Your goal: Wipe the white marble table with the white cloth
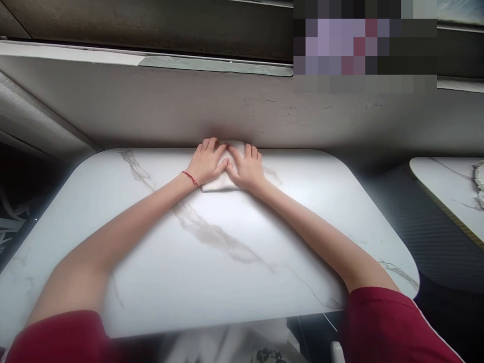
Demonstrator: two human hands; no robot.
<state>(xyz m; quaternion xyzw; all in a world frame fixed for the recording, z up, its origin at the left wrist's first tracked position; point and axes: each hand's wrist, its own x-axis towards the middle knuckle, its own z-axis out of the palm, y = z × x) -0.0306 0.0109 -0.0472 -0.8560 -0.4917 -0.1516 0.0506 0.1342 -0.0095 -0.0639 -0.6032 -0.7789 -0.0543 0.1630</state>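
Note:
A folded white cloth lies on the white marble-patterned table, at the middle of its far edge by the wall. My left hand presses on the cloth's left side, a red string bracelet at the wrist. On its right side rests my right hand, wrist bent inward. Both hands grip the cloth from above, with fingers pointing toward the wall and curled at the tips. Between the hands the thumbs and index fingers come close together. Part of the cloth is hidden under the palms.
A grey wall rises right behind the table, with a ledge and dark window above. To the right, past a dark ribbed surface, stands another marble-patterned table with a white object at the picture's edge.

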